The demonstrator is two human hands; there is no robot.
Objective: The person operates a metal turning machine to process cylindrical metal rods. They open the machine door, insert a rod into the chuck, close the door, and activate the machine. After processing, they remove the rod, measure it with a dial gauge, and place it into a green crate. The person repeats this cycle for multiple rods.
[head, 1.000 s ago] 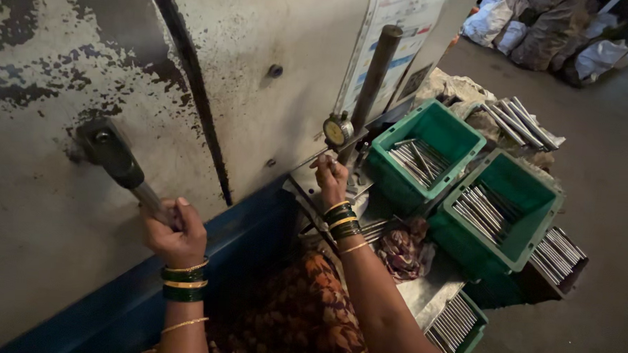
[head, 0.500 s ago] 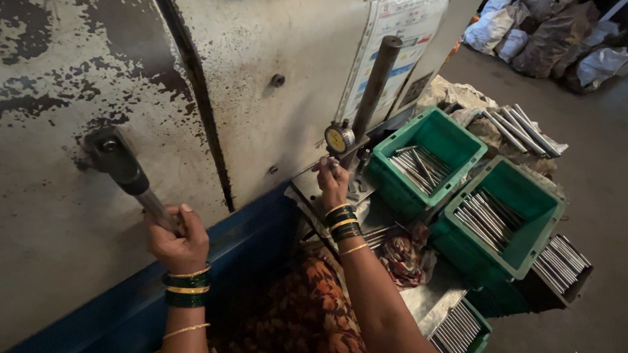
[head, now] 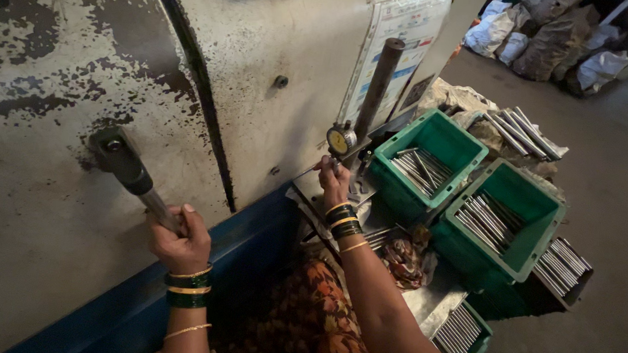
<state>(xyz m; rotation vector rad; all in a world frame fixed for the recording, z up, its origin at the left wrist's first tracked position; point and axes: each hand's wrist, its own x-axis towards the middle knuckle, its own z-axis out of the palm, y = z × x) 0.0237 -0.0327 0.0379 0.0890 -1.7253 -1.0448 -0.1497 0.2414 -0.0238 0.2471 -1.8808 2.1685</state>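
left hand [head: 180, 240] fingers closed round one lever handle [head: 159, 208], right hand [head: 335, 183] pinching one thin rod [head: 306, 172] — two green bins [head: 471, 144] beside

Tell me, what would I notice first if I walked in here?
Probably the big grey machine wall with peeling paint, where the left hand grips a metal lever. Beside it, the right hand holds a thin rod under a yellow dial gauge, with green bins of metal rods at right.
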